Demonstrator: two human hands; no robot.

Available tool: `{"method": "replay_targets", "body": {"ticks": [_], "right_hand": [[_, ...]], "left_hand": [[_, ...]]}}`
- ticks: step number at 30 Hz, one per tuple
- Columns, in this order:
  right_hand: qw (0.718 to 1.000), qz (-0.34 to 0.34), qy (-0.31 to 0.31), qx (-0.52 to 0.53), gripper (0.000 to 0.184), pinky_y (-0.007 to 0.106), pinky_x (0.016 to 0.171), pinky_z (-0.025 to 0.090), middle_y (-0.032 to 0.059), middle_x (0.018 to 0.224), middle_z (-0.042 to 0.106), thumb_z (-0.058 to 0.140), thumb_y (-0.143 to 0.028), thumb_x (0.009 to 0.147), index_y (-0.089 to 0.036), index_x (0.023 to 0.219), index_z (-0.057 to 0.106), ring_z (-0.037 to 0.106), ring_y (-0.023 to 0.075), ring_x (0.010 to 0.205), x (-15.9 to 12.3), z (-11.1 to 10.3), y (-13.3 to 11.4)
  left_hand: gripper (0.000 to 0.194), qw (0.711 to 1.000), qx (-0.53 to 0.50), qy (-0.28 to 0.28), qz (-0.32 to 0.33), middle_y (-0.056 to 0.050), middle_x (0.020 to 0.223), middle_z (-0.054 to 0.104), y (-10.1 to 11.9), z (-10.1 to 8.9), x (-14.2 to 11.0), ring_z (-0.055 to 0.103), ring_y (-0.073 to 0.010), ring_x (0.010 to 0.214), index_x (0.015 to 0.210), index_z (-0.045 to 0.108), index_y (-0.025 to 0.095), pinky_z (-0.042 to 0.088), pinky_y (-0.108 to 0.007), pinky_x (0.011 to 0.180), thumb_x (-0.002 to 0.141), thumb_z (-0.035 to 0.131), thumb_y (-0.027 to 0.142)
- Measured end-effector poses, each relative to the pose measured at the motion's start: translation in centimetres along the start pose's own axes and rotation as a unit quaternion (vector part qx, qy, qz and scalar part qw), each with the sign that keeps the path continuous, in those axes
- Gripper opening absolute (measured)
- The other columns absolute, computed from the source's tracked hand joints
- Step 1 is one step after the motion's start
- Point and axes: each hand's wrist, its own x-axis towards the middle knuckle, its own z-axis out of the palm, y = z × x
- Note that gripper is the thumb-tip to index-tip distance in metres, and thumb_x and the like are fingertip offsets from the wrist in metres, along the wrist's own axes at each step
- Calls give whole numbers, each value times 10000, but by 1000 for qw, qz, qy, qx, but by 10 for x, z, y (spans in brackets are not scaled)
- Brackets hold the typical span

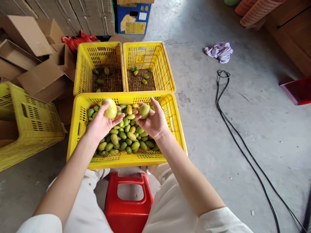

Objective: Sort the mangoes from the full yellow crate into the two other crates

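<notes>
My left hand (100, 121), palm up, is closed around a pale yellow-green oval fruit (111, 108). Opposite it, my right hand (153, 121) holds a smaller, duller green fruit (144, 111) in its curled fingers. Both hands are raised over a yellow plastic crate (126, 161) in front of me. Many green and yellowish oval fruits (131, 136) lie heaped in that crate. Beyond it stand two more yellow crates, the back left crate (75, 71) and the back right crate (170, 72), each with several fruits on its floor.
A red plastic stool (127, 216) is between my legs. At left are another yellow crate (39, 123) and a pile of cardboard boxes (41, 77). A blue carton (143, 16) stands behind. On the floor at right lie a black cable (233, 129) and a crumpled cloth (221, 51).
</notes>
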Motion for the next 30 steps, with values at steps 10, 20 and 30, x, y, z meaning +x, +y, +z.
{"method": "replay_targets", "body": {"ticks": [10,20,30], "right_hand": [[998,-54,26,4,272,229,824,677,-54,902,724,789,-20,876,-246,924,646,711,96,788,1,7,5],[998,-11,55,-7,249,276,781,705,2,838,757,722,-16,829,-245,878,635,766,169,861,3,2,9],[1000,-23,11,-4,166,237,822,692,-3,880,793,827,-133,878,-248,889,708,793,158,869,9,-5,9]], "left_hand": [[377,1000,1,15,11,-39,1081,810,0,1,0,832,-157,862,1216,720,224,667,-206,752,919,944,281],[518,994,36,-18,98,-43,1013,816,-8,-7,5,788,-192,1001,987,757,201,615,-229,830,658,1110,388],[392,1000,-25,8,5,-45,976,795,-2,0,2,760,-151,852,1170,781,192,655,-261,833,970,873,516]]}}
